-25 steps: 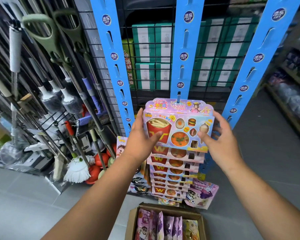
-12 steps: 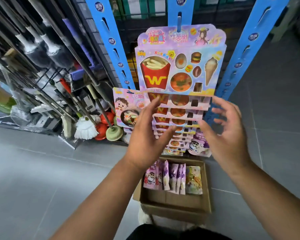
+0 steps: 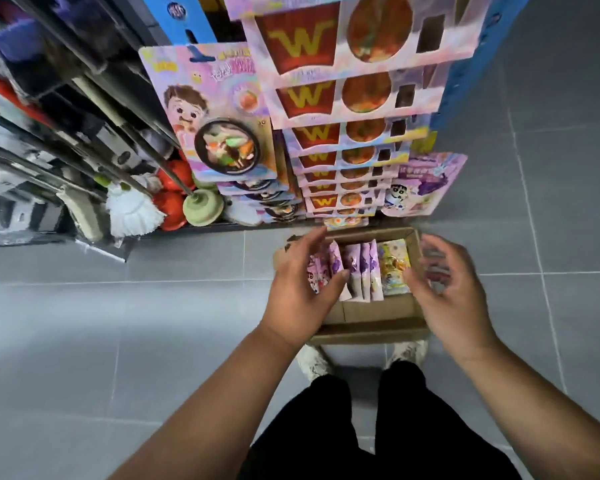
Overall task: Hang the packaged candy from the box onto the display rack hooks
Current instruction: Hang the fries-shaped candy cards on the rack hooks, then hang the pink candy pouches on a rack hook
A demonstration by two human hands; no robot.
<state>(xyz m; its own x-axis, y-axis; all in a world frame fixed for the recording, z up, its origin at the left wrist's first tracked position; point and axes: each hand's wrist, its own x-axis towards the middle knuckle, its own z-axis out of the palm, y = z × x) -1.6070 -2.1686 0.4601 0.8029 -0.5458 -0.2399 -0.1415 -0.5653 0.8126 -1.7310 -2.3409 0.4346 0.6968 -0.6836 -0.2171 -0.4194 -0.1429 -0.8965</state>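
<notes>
A brown cardboard box (image 3: pixel 371 327) sits on the floor in front of my feet. Several purple candy packs (image 3: pixel 359 268) stand upright in it, with a yellow pack (image 3: pixel 392 266) at their right. My left hand (image 3: pixel 302 289) hovers over the box's left side, fingers spread, thumb near the leftmost pack, holding nothing. My right hand (image 3: pixel 447 292) is over the box's right edge, fingers apart and blurred. Above, several fries-and-burger candy cards (image 3: pixel 354 95) hang in a column on the blue rack strip (image 3: pixel 187 19). Hot-pot candy cards (image 3: pixel 219 116) hang to their left.
Mops and plungers (image 3: pixel 153 202) lean in a rack at left, close to the box. A purple cartoon pack (image 3: pixel 420 185) hangs low at right on another blue strip (image 3: pixel 465 74). Grey tiled floor (image 3: pixel 118 341) surrounds the box. My shoes (image 3: pixel 312 362) touch its near side.
My hands let go of the hung fries card and dropped from the rack down to the box. My head tilted down, so the box and my legs are now in view.
</notes>
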